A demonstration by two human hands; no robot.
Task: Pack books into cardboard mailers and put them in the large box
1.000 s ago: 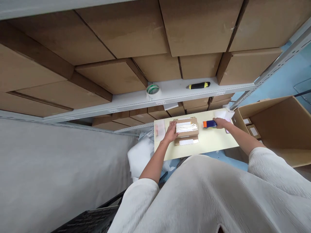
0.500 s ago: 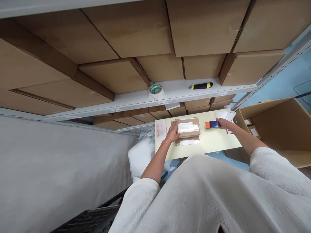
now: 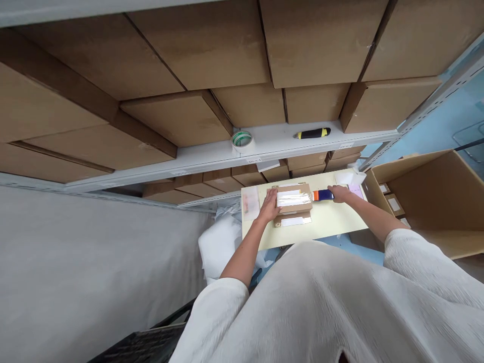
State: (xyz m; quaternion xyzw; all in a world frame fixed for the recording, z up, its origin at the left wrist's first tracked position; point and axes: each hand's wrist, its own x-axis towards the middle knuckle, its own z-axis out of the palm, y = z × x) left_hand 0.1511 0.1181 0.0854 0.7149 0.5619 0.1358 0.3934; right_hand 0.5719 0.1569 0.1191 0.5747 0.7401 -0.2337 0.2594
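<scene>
Starting at the right hand [image 3: 339, 193], the tape dispenser [image 3: 324, 195] is grasped by its blue end, with its orange end just beside the carton [image 3: 295, 206], and is best held level and guided evenly. The left hand [image 3: 268, 205] is laid over the carton's left end — whether it is clenched there cannot be told — and firm pressure should be applied, so that the carton, set on the pale table [image 3: 333, 220], is not skidded sideways.
</scene>
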